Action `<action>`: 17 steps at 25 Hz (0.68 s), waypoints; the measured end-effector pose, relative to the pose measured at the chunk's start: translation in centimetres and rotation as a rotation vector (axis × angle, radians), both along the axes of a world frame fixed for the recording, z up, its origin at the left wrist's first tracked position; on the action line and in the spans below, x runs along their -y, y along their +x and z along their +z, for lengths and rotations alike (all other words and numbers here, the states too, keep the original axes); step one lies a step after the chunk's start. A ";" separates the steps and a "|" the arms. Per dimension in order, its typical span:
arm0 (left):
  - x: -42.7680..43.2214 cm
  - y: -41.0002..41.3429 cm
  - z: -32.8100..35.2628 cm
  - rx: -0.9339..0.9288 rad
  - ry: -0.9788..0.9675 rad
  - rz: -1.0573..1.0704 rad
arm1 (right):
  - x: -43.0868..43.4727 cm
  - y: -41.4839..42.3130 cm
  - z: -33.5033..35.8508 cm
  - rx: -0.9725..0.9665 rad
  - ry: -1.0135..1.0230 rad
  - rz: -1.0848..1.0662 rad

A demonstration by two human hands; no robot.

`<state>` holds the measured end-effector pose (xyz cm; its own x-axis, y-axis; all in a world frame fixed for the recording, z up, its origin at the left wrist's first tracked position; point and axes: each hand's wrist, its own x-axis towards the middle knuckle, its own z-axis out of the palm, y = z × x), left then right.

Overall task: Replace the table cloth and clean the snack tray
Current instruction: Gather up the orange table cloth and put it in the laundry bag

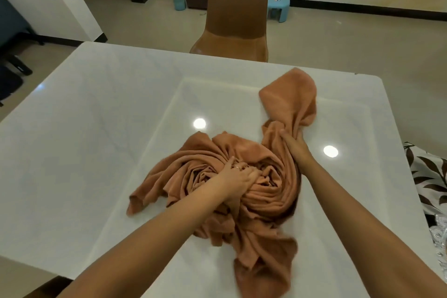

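Both hands clench the cloth (266, 201): the left hand (238, 176) digs curled fingers into the swirled heap's middle, and the right hand (296, 146) grasps a gathered neck just beyond it. Bunched on the white table (96, 128), the cloth runs lengthwise from the near edge toward the far right, where 1 loose flap points at the far corner. A brown chair (237, 12) stands behind the table.

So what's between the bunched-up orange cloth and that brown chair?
Just bare white tabletop; nothing sits between the cloth and the chair, as the head view shows.
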<state>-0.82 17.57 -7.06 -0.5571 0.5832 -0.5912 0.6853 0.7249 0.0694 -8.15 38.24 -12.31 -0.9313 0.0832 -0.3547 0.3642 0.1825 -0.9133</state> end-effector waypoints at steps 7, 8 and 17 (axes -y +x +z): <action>-0.5 -1.3 0.6 -0.066 -0.106 -0.554 | 2.3 2.6 1.2 -0.117 0.216 0.593; -0.1 -1.7 0.6 -0.102 -0.091 -0.650 | 2.4 2.5 1.6 -0.136 0.275 0.636; 8.7 2.5 -2.6 -0.592 0.417 1.009 | 3.1 5.7 -0.4 -0.194 0.249 0.474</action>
